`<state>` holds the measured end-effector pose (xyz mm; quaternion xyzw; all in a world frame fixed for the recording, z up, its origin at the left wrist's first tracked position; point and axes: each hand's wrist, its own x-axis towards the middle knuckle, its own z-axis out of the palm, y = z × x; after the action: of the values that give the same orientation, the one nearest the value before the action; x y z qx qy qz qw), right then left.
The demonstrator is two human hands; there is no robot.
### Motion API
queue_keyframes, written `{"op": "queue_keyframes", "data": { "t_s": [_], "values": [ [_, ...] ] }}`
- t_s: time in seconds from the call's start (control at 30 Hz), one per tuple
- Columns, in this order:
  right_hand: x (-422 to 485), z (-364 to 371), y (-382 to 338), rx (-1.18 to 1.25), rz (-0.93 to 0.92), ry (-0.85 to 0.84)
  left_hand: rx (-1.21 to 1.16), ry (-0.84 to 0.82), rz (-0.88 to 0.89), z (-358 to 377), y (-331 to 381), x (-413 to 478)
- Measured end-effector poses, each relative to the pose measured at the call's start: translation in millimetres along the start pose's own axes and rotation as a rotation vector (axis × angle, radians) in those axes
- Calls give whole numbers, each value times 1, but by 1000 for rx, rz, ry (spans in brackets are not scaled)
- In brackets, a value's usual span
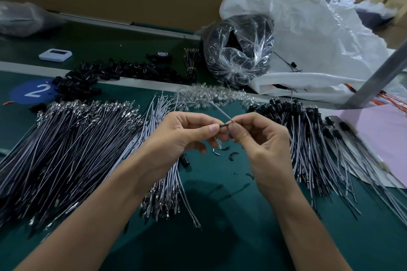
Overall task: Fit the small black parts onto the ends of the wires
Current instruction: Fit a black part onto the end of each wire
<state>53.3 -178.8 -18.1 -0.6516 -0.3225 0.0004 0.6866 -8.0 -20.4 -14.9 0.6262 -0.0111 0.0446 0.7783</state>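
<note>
Pinching the small black part at centre, your left hand faced your right hand, which pinched the white wire pointing to 11 o'clock | fingertips hid the joint | bare wires lay at 9 o'clock | capped wires at 3 o'clock.

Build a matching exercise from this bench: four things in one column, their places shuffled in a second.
1. small black part
2. blue disc marked 2
3. pink sheet
4. clear bag of black parts

a. far right edge
b. in the left hand, meeting the grey wire in the right hand
c. against the white sack
d. left, beyond the wire pile

Pairs: 1-b, 2-d, 3-a, 4-c.
</note>
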Motion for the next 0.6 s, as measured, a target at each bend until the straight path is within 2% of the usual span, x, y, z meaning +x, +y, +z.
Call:
{"op": "queue_keyframes", "data": {
  "t_s": [0.2, 0.37, 0.6],
  "values": [
    [0, -1, -5, 51, 2, -19, -11, -19, 18, -1, 2, -1],
    [-1, -2, -1, -78, -3, 8, 218, 110, 125, 2, 4, -3],
    [-2, -1, 2, -151, -5, 18, 364, 189, 209, 6, 4, -3]
  ]
}}
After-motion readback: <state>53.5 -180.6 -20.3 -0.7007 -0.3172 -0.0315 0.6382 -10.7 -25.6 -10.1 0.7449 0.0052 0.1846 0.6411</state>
